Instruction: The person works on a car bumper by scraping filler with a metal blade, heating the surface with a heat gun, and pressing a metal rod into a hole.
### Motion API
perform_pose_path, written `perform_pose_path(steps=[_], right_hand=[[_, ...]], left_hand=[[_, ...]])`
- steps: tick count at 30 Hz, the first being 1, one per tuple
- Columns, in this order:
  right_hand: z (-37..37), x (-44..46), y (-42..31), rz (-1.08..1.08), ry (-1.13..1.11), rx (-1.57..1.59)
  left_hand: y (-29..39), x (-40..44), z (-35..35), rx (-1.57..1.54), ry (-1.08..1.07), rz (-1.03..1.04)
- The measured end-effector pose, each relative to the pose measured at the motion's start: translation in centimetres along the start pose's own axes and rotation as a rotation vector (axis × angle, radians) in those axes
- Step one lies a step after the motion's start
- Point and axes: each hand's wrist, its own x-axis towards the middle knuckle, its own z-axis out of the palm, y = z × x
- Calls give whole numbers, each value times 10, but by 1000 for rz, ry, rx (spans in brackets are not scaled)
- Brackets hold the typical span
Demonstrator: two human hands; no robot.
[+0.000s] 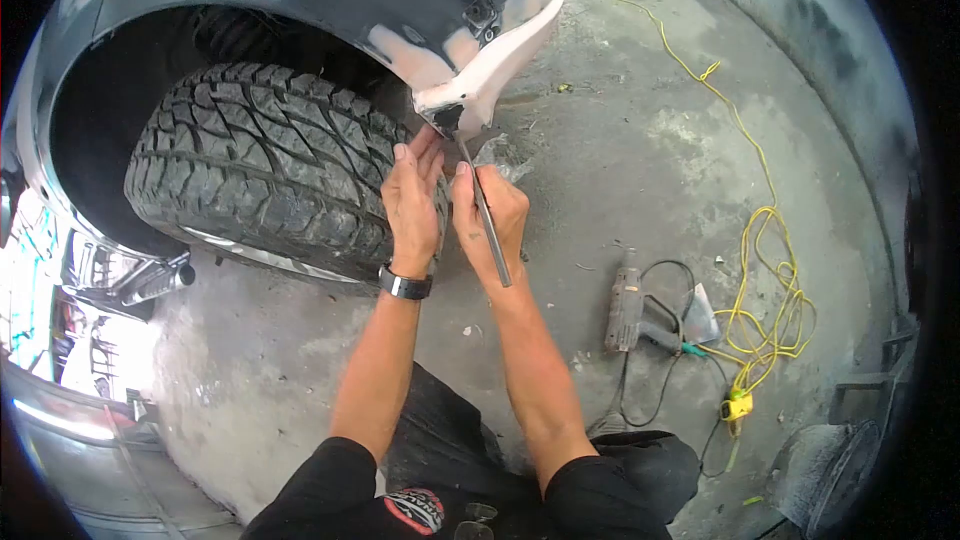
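My right hand is closed round a thin grey metal bar, whose upper end meets the lower tip of the car's fender. Pinkish-white filler covers that tip, and a dark patch shows at its lower corner. Beside it, my left hand is raised with its fingers stretched up against or just behind the fender's lower edge; the fingertips are partly hidden. A black watch band circles my left wrist. Close to the left hand stands the tyre in its wheel arch.
A heat-gun-like power tool lies on the concrete floor at the right. Yellow extension cord is coiled beside it and runs to the back. A wall bounds the right side. Grey panels stand at the lower left.
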Motion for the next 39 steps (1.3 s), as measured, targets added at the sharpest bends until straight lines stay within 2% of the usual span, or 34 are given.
perform_pose_path(steps=[18, 39], right_hand=[[2, 18, -1, 10, -19, 34], [-2, 17, -4, 25, -19, 49]], left_hand=[[-5, -3, 10, -179, 34, -48], [-12, 3, -3, -189, 35, -51]])
